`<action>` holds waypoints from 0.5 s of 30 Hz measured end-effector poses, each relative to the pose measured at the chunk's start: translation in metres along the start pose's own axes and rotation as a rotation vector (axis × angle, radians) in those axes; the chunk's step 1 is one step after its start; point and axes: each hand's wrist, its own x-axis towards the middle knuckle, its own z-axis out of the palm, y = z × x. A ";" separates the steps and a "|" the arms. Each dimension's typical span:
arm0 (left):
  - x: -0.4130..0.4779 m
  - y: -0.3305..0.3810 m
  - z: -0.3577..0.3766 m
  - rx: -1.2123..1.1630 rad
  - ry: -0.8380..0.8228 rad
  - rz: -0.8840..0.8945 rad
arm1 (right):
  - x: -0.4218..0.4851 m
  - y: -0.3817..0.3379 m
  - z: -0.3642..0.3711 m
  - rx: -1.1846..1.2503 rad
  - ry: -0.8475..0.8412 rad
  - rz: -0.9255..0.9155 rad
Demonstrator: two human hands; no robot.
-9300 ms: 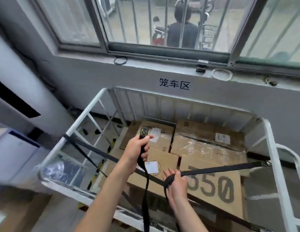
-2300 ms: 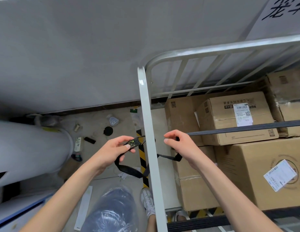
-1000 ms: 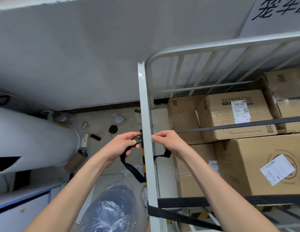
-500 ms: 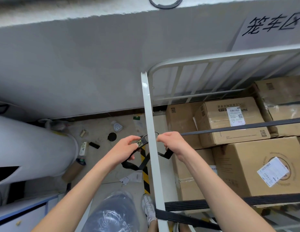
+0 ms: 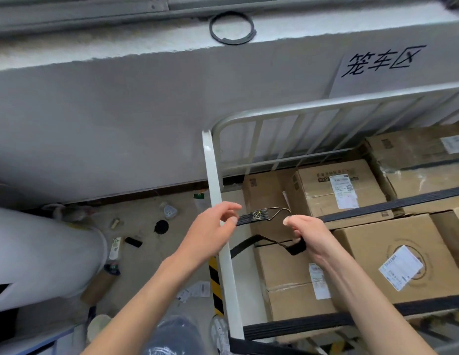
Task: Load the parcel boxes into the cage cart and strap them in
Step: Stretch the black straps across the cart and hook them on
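The white cage cart point(image 5: 215, 190) stands against the wall and holds several cardboard parcel boxes point(image 5: 333, 193). A black strap point(image 5: 392, 206) runs taut across the boxes from the right. Its end, with a metal hook point(image 5: 281, 210) and a stitched yellow mark, sits just inside the cart's left rail. My left hand point(image 5: 210, 230) pinches the strap end over the rail. My right hand point(image 5: 304, 233) grips the strap where a slack loop point(image 5: 259, 242) hangs below. A second strap point(image 5: 295, 325) crosses lower down.
A grey wall with a sign of black characters point(image 5: 382, 61) is behind the cart. A large white pipe point(image 5: 38, 254) lies at the left. Small litter point(image 5: 136, 242) is scattered on the concrete floor. My knee point(image 5: 172, 336) and shoe point(image 5: 219, 331) are beside the cart.
The hooked strap end has come over the rail to the inside of the cart. My right hand has shifted right along the strap. The view has tilted up.
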 end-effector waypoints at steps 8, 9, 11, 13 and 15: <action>0.059 0.080 0.111 0.433 -0.335 0.028 | -0.034 0.000 -0.094 0.098 -0.106 -0.071; 0.064 0.087 0.124 0.440 -0.352 0.017 | -0.036 0.000 -0.110 0.084 -0.113 -0.081; 0.072 0.098 0.150 0.401 -0.340 -0.019 | -0.037 -0.001 -0.138 0.059 -0.118 -0.098; 0.081 0.111 0.176 0.374 -0.272 -0.046 | -0.039 0.002 -0.164 0.063 -0.127 -0.080; 0.093 0.128 0.202 0.367 -0.190 -0.043 | -0.041 0.008 -0.184 0.062 -0.190 -0.063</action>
